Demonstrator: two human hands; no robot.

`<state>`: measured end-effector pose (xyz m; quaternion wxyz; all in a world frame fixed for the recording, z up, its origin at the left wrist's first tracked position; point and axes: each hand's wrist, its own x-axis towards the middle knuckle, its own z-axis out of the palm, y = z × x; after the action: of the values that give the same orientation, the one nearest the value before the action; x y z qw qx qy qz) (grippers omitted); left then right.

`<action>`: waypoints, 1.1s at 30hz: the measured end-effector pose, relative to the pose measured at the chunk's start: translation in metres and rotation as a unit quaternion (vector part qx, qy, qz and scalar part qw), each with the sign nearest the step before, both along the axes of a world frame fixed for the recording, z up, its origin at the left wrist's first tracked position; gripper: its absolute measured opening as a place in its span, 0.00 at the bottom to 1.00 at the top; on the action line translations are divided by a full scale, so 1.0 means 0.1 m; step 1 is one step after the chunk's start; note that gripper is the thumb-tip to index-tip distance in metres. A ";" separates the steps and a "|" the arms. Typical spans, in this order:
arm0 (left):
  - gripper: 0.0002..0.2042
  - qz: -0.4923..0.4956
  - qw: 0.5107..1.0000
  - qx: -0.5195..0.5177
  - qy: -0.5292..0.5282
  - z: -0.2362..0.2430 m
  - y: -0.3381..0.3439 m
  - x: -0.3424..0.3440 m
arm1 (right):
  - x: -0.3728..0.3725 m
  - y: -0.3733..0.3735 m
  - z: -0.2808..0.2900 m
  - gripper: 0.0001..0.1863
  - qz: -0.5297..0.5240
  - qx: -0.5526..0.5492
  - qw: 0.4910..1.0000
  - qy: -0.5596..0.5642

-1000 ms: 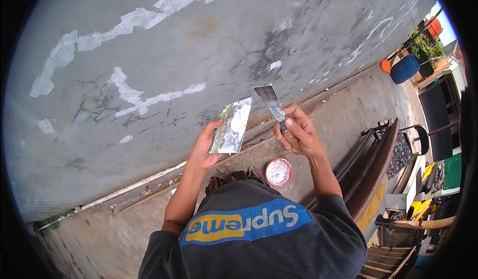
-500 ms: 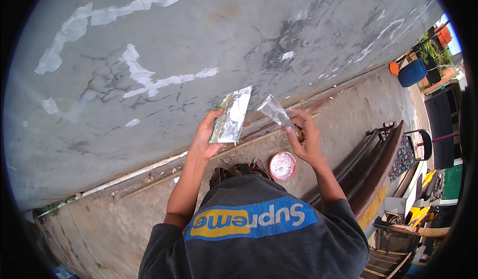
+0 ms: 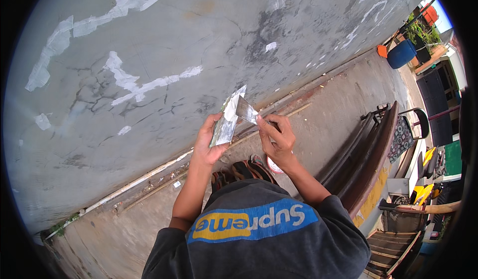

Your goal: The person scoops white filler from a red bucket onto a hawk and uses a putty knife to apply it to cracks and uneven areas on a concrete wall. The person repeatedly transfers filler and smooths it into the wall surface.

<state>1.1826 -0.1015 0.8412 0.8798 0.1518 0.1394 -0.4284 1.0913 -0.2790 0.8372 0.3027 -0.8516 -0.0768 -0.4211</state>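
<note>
My left hand (image 3: 208, 142) grips a flat rectangular plate (image 3: 224, 132), streaked and smeared with white paste, by its left and lower edges. My right hand (image 3: 276, 138) is closed on a putty knife, whose wide metal blade (image 3: 246, 111) rests against the white lump on the plate; its handle is mostly hidden in the fingers. Beyond both hands rises a grey cracked wall (image 3: 174, 35) with irregular white patches. Below my right hand a red-rimmed tub of white paste (image 3: 274, 165) is largely covered by the hand and forearm.
Pipes (image 3: 119, 189) run along the wall's foot beside my feet. On the right lie long dark curved benches (image 3: 373, 154), a chair with a patterned cushion (image 3: 401, 137) and yellow and black objects. A blue barrel (image 3: 401, 54) and orange item (image 3: 382, 50) stand farther along the wall.
My right hand has moved inward to the left, bringing the blade from apart onto the plate. The tub, visible earlier, is now mostly hidden behind that hand.
</note>
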 end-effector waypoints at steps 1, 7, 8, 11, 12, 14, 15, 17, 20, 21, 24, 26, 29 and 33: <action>0.11 -0.005 0.999 -0.049 0.008 -0.18 0.05 0.05 | -0.06 0.01 -0.07 0.27 0.008 0.000 1.000 -0.002; 0.13 0.056 0.987 0.081 -0.129 0.05 -0.04 -0.04 | -0.60 -0.45 -0.39 0.18 0.004 0.274 0.952 0.138; 0.13 0.075 0.981 0.103 -0.145 0.09 -0.08 -0.05 | -0.60 -0.56 -0.36 0.18 0.007 0.357 0.921 0.153; 0.18 0.076 0.958 0.204 -0.188 0.14 -0.25 -0.19 | -0.58 -0.80 -0.04 0.19 0.194 0.674 0.681 0.208; 0.19 0.080 0.949 0.230 -0.202 0.14 -0.33 -0.25 | -0.61 -0.85 0.01 0.19 0.216 0.682 0.668 0.205; 0.20 0.056 0.946 0.244 -0.204 0.13 -0.53 -0.38 | -0.63 -0.89 0.10 0.20 0.263 0.695 0.636 0.205; 0.20 0.049 0.947 0.248 -0.198 0.13 -0.66 -0.45 | -0.64 -0.91 0.13 0.19 0.267 0.689 0.644 0.199; 0.21 0.015 0.947 0.251 -0.199 0.05 -0.89 -0.56 | -0.67 -0.99 0.13 0.19 0.258 0.653 0.689 0.179; 0.21 -0.014 0.955 0.214 -0.204 -0.07 -1.23 -0.73 | -0.75 -1.19 0.06 0.18 0.250 0.567 0.772 0.141; 0.21 -0.014 0.958 0.197 -0.206 -0.09 -1.33 -0.80 | -0.75 -1.28 0.04 0.18 0.235 0.509 0.819 0.119; 0.20 -0.015 0.964 0.205 -0.167 0.14 -1.66 -1.03 | -0.88 -1.44 0.15 0.17 0.221 0.440 0.868 0.070; 0.19 -0.021 0.966 0.203 -0.157 0.20 -1.81 -1.14 | -0.97 -1.58 0.19 0.16 0.212 0.411 0.885 0.050; 0.18 -0.019 0.971 0.193 -0.137 0.32 -2.01 -1.29 | -1.09 -1.78 0.14 0.17 0.184 0.349 0.918 0.035; 0.15 -0.033 0.986 0.108 -0.119 0.12 -2.06 -1.33 | -1.26 -1.88 0.15 0.18 0.159 0.295 0.941 0.041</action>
<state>1.0500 -0.3075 0.8530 0.8540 0.3002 0.0736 -0.4185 0.9651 -0.4670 0.8518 0.6059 -0.7176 -0.0707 -0.3360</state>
